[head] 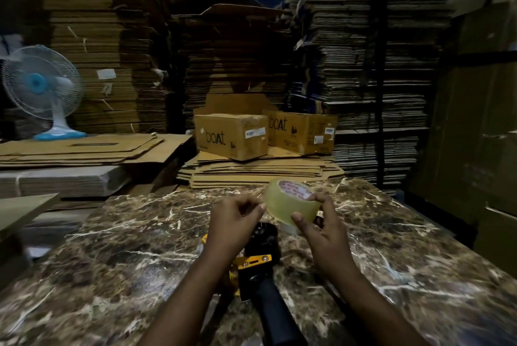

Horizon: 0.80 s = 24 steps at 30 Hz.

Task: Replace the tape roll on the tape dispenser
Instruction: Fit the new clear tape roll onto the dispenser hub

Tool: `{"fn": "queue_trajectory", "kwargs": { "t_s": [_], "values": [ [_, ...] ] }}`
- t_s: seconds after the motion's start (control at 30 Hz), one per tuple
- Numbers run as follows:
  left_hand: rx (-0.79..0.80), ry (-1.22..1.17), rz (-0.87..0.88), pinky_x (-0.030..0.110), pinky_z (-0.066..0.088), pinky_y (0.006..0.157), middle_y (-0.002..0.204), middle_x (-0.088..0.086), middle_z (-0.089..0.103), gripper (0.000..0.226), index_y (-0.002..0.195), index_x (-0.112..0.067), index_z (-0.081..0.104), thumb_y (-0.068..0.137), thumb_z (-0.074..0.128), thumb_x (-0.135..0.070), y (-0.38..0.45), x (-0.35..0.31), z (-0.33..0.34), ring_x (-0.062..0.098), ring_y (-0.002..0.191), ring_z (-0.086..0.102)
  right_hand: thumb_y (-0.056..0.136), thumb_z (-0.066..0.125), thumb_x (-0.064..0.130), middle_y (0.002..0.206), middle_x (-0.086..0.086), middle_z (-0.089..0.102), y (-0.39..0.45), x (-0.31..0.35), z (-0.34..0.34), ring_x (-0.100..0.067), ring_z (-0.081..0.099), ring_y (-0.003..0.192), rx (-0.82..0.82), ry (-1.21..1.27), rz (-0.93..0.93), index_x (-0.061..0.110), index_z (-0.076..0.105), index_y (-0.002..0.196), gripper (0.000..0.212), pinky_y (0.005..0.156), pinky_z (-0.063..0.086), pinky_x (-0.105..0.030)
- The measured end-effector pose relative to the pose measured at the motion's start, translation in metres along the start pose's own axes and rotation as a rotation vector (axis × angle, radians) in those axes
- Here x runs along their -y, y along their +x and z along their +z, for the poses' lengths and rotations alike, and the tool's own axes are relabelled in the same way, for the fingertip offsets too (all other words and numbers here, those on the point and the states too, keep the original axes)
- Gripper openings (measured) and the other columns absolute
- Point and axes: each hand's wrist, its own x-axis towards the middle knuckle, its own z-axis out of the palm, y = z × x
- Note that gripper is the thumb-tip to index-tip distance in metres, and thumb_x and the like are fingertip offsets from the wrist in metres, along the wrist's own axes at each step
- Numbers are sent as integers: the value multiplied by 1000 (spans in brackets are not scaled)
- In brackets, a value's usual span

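Note:
A clear tape roll point(289, 201) with a white-and-red printed core is held up above the marble table point(126, 247). My right hand point(319, 231) grips it, thumb on the outer face and fingers in the core. My left hand point(233, 224) pinches at the roll's left edge with thumb and forefinger; whether it holds a tape end is too fine to tell. Below both hands, the yellow-and-black tape dispenser point(257, 264) lies on the table, its black handle pointing toward me and its black spindle bare.
Two brown "boat" cartons point(232, 135) point(300, 130) stand on flat cardboard sheets beyond the table's far edge. Tall stacks of flattened boxes point(363, 66) fill the back and right. A white-and-blue fan point(42, 88) stands at the left on more sheets.

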Motion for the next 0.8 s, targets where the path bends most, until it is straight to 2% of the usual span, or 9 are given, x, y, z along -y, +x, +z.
{"fn": "queue_trajectory", "kwargs": {
  "t_s": [0.1,0.23,0.33,0.4,0.5,0.53,0.6,0.7,0.8],
  "values": [
    [29,14,-34,40,61,74,77,-6,76,6,80,-25,76,83,76,-19,-1,12,-14,9,76,73,91,71,25,108,-2,63,0,-6,10,-8,69,88,56,-13,22,27,51,115,32,62,55,-23],
    [-28,59,-87,26,57,70,76,-8,76,8,83,-24,77,84,76,-17,-5,23,-28,6,74,72,89,70,45,117,-6,61,2,-20,23,-21,65,101,90,-89,45,39,48,115,34,70,57,-29],
    [-98,102,-127,27,56,68,72,-8,75,5,85,-19,80,81,78,-21,-8,28,-33,6,70,71,89,68,46,117,2,58,1,-25,29,-19,62,104,103,-133,25,42,47,114,33,76,60,-38],
    [-115,123,-143,27,58,67,70,-8,74,7,86,-17,80,82,77,-22,-9,30,-34,6,67,71,91,69,41,117,8,57,0,-27,32,-16,62,105,118,-141,22,42,47,113,31,77,60,-36],
    [-156,222,-138,13,47,58,75,-8,74,10,91,-17,80,84,73,-20,-13,28,-37,-5,65,62,87,67,53,120,3,59,0,-28,39,-16,63,105,136,-135,30,42,47,115,36,79,61,-40],
    [-178,249,-133,13,47,61,81,-4,77,13,94,-16,80,84,73,-21,-13,28,-38,-2,67,63,84,65,57,121,2,59,1,-29,41,-17,63,105,135,-139,31,42,47,116,39,80,61,-42],
    [-225,299,-132,22,54,70,89,2,79,22,98,-14,80,84,72,-30,-14,31,-43,10,75,70,84,63,58,121,1,59,1,-29,44,-18,63,106,145,-164,22,42,46,117,40,81,60,-42],
    [-252,372,-187,24,53,67,84,4,79,39,103,-16,79,80,68,-46,-14,36,-49,16,75,72,85,61,62,120,0,58,0,-30,45,-20,62,105,184,-185,-2,40,45,121,45,82,58,-48],
    [-281,391,-212,29,56,71,84,7,78,44,109,-14,76,81,67,-46,-14,32,-50,21,79,72,85,59,64,124,3,57,-2,-30,44,-19,60,109,195,-211,-29,41,44,123,46,83,57,-48]
  ]
}}
